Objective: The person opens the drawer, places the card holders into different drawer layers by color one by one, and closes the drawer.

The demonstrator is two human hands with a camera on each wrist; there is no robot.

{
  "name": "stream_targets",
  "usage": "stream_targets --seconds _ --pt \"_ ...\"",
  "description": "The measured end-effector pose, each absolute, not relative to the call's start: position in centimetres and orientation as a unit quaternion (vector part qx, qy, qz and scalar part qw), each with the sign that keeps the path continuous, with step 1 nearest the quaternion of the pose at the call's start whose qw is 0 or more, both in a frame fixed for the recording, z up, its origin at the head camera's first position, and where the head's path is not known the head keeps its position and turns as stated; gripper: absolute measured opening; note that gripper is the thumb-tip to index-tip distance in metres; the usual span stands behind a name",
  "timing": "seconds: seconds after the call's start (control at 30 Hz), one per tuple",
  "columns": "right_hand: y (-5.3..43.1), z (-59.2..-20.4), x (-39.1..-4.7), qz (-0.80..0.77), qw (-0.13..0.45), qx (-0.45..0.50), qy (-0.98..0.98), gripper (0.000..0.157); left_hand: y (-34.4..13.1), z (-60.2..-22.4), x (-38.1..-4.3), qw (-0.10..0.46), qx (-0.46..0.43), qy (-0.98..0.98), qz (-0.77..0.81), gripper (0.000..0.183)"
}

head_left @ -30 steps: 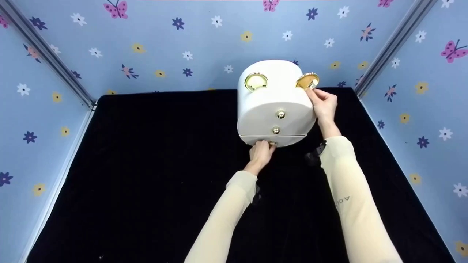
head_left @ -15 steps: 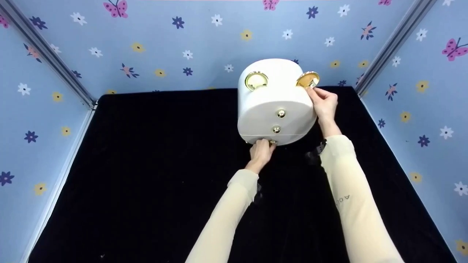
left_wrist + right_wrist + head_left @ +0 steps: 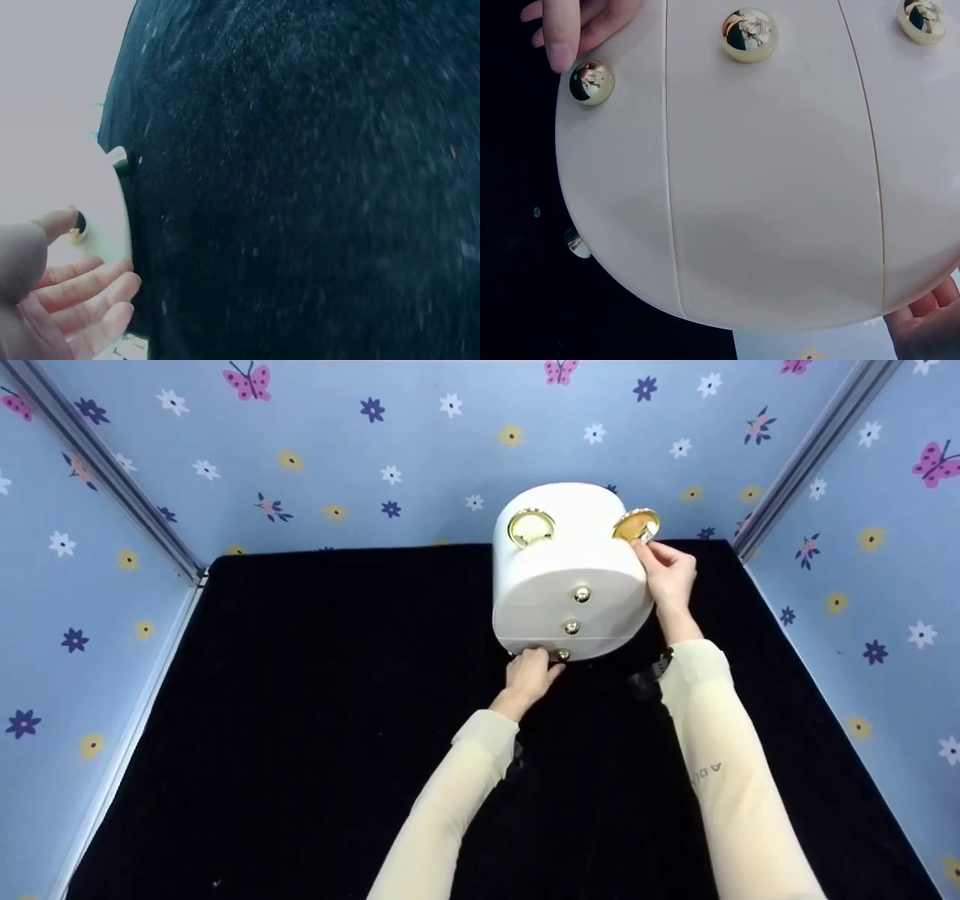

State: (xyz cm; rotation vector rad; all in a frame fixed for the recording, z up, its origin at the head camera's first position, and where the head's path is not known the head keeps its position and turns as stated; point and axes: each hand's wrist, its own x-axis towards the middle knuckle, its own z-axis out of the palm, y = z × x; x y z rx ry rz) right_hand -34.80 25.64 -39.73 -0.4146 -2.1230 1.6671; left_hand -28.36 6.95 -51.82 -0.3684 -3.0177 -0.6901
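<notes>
A white, round-fronted drawer box (image 3: 536,611) stands at the back right, with three gold knobs down its front and two round gold ears on top. My left hand (image 3: 529,673) is at the lowest drawer, just left of the bottom knob (image 3: 564,655). In the left wrist view its fingers (image 3: 97,304) lie extended beside the box front. The right wrist view shows its fingertip right at the bottom knob (image 3: 592,82). My right hand (image 3: 670,577) pinches the base of the right gold ear (image 3: 637,524). The drawer seams (image 3: 667,150) look flush.
Black cloth (image 3: 337,697) covers the table and stretches left and in front of the box. Blue flowered panels (image 3: 420,472) rise behind and at both sides, joined by grey metal corner posts (image 3: 817,450). The box stands near the back panel.
The bottom drawer's dark gap has closed as the drawer went in. My left hand has let go of the bottom knob and shifted slightly left. The right hand stays at the ear.
</notes>
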Motion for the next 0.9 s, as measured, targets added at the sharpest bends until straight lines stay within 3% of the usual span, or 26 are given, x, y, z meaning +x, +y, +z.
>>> stream_targets --seconds 0.23,0.4,0.9 --pt "26.3 -39.9 -34.4 0.534 0.215 -0.121 -0.809 0.038 5.1 -50.8 -28.0 0.004 -0.146 -0.967 -0.211 0.033" --pt "26.7 -40.4 -33.6 0.480 0.249 -0.054 -0.839 0.034 3.1 -50.2 -27.9 0.005 -0.155 -0.966 -0.208 0.033" --pt "26.9 -42.6 -30.2 0.435 0.302 0.056 -0.847 0.033 -3.4 -48.8 -26.7 0.039 -0.174 -0.967 -0.180 0.053"
